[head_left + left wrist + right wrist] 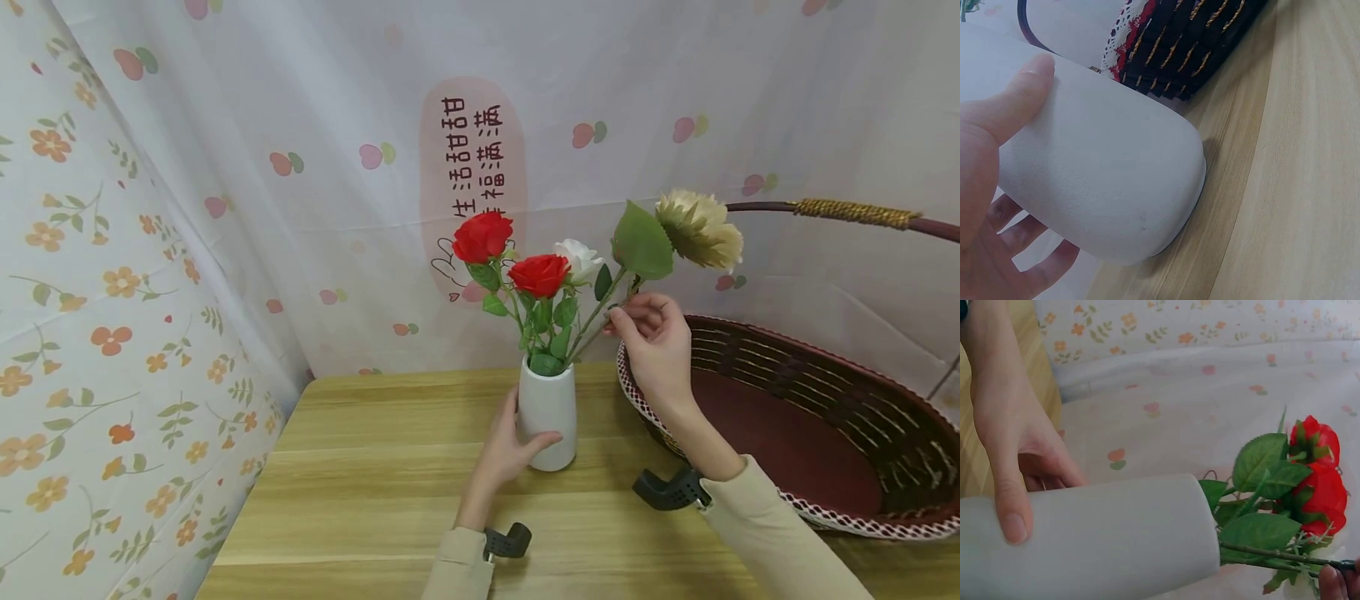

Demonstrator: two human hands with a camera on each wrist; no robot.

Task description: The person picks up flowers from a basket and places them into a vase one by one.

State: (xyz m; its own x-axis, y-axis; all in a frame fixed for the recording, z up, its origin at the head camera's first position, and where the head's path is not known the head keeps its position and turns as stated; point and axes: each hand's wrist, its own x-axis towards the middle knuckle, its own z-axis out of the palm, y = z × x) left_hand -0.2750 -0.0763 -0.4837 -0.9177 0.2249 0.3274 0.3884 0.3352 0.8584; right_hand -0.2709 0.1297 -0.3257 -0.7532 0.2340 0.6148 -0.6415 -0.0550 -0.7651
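Note:
A white vase stands upright on the wooden table, and my left hand grips its side. In the left wrist view the thumb lies across the near face of the vase, with the fingers round the far side. Two red roses, one higher and one lower, and a white rose rise from its mouth. My right hand pinches the stem of a cream flower with a large green leaf. That stem slants into the vase mouth in the right wrist view.
A dark woven basket with a white lace rim sits to the right, close to my right forearm, its handle arching behind. Patterned curtains hang behind and left of the table.

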